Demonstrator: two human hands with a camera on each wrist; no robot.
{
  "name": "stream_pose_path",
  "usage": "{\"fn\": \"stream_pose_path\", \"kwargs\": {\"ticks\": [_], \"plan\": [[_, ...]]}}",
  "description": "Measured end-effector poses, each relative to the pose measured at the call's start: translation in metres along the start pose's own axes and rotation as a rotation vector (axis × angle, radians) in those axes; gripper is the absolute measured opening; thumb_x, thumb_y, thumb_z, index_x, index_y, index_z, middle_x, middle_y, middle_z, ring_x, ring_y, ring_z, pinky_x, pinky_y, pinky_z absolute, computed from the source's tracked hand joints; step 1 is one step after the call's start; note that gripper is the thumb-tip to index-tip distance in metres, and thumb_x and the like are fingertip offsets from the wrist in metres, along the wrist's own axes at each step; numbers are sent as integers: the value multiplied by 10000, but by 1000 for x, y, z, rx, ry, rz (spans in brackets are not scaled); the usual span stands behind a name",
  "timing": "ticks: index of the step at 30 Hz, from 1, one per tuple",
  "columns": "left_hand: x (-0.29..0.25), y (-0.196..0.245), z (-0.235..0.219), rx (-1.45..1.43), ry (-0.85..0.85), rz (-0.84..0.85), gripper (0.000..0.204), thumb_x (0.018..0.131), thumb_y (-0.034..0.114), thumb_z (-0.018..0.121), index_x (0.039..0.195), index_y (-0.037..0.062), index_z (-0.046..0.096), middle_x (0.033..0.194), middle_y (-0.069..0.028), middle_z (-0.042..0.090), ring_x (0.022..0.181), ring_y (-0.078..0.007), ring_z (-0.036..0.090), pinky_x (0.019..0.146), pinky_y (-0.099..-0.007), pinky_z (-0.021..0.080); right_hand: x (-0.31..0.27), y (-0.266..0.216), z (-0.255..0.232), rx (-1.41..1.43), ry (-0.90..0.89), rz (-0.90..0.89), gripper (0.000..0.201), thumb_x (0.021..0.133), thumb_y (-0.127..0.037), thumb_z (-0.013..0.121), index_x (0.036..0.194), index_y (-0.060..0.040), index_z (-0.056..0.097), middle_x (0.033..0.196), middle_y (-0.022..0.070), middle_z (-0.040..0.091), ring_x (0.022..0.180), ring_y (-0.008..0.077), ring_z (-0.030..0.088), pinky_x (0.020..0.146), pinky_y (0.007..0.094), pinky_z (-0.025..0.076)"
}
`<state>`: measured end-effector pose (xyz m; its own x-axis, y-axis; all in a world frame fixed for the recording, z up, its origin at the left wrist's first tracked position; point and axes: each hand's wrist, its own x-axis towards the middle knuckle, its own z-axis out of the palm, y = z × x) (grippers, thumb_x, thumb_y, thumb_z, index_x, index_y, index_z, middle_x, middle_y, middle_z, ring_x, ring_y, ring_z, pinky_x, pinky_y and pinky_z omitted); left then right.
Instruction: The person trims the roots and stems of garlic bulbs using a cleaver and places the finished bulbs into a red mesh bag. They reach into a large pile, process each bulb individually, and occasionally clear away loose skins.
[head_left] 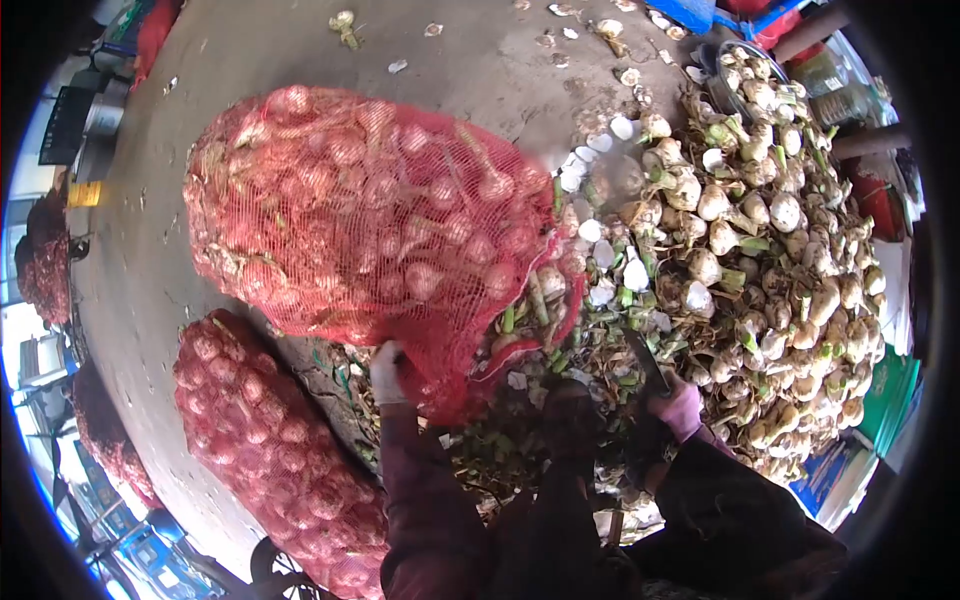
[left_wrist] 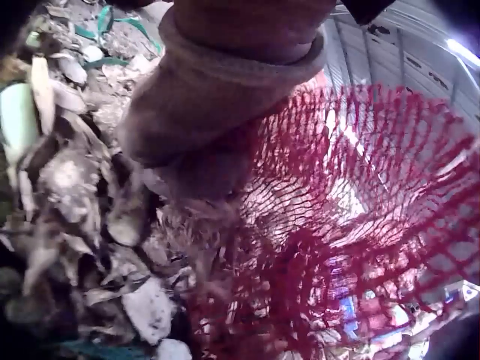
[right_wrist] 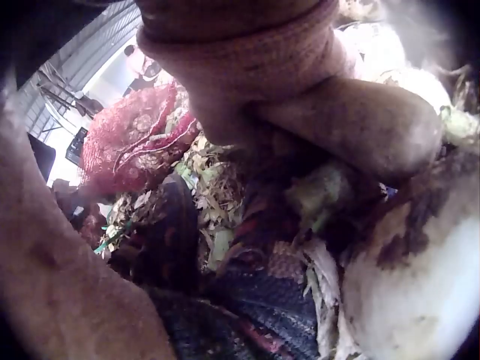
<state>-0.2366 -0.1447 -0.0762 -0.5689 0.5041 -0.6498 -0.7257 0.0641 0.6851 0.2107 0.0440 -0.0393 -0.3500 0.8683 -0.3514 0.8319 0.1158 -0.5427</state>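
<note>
1. My left hand (head_left: 388,372), gloved, has its fingers bunched tight around the open end of the red mesh sack (head_left: 370,220). In the left wrist view the netting (left_wrist: 352,225) fans out right from my grip.
2. That sack is stuffed with garlic bulbs and sits on the concrete floor (head_left: 300,45), tipped with its mouth toward me.
3. A second full sack (head_left: 270,450) lies just beside it on my left.
4. My right hand (head_left: 680,405), also gloved, is down at the near edge of the loose garlic pile (head_left: 780,260), curled around a dark knife (head_left: 648,362). Up close the wrist view is too blurry to make out the fingers.
5. Peels and green stem scraps (head_left: 560,330) litter the floor between the sack mouth and the pile.
</note>
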Motion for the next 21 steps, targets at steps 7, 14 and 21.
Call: {"fn": "stream_pose_path", "kwargs": {"ticks": [7, 14, 21], "plan": [[-85, 150, 68, -37, 108, 626, 439, 747, 205, 573, 1145, 22, 551, 982, -117, 630, 898, -250, 606, 851, -414, 487, 3, -17, -7, -14, -15, 73, 253, 648, -244, 654, 869, -131, 607, 637, 168, 607, 611, 367, 612, 538, 425, 477], [-19, 175, -78, 624, 778, 414, 230, 660, 25, 575, 886, 21, 614, 711, -37, 574, 584, -157, 506, 625, -310, 463, -1, -14, -12, 36, -101, 102, 408, 581, -242, 667, 970, -123, 628, 671, 181, 618, 653, 358, 623, 592, 417, 489], [-25, 197, 91, 1531, 791, 1304, 554, 688, 44, 594, 1234, 80, 511, 1064, -157, 609, 901, -274, 606, 777, -365, 504, 2, -26, -12, 2, -87, 171, 305, 619, -248, 665, 900, -136, 637, 638, 166, 608, 610, 347, 617, 550, 406, 480]]}}
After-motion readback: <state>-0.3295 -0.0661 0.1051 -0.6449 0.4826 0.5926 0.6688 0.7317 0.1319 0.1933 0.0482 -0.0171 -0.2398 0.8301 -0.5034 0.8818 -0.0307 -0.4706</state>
